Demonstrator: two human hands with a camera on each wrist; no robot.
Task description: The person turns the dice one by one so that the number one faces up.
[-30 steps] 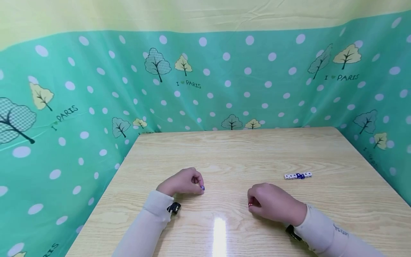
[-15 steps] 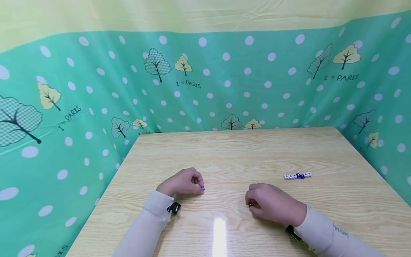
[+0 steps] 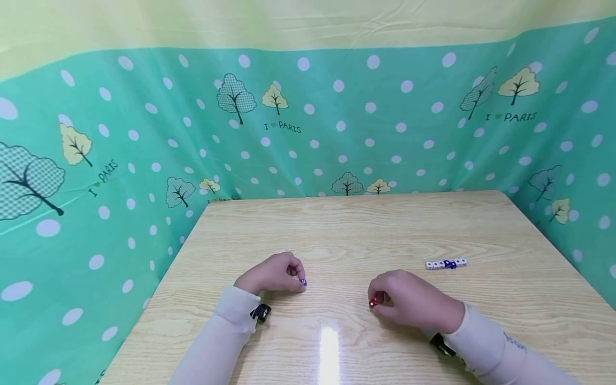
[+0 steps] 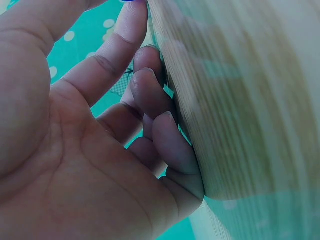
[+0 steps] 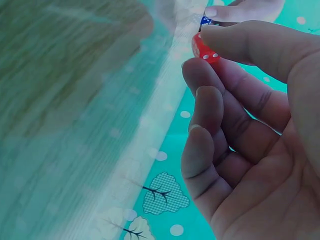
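My left hand rests on the left part of the table and pinches a blue die between thumb and index finger. In the left wrist view only a blue sliver of that die shows at the top edge. Nearer the front, my right hand holds a red die between thumb and fingers. White pips show on the red die in the right wrist view. Its other fingers are curled below it. Behind the right hand lies a row of white dice with blue dice among them.
The wooden table has a bright light reflection near its front. A green dotted curtain encloses the back and both sides. Black wrist straps sit at the cuffs.
My right hand has shifted slightly up, and the red die has turned in its fingers, showing more of itself. The left hand and the row of dice stay where they were.
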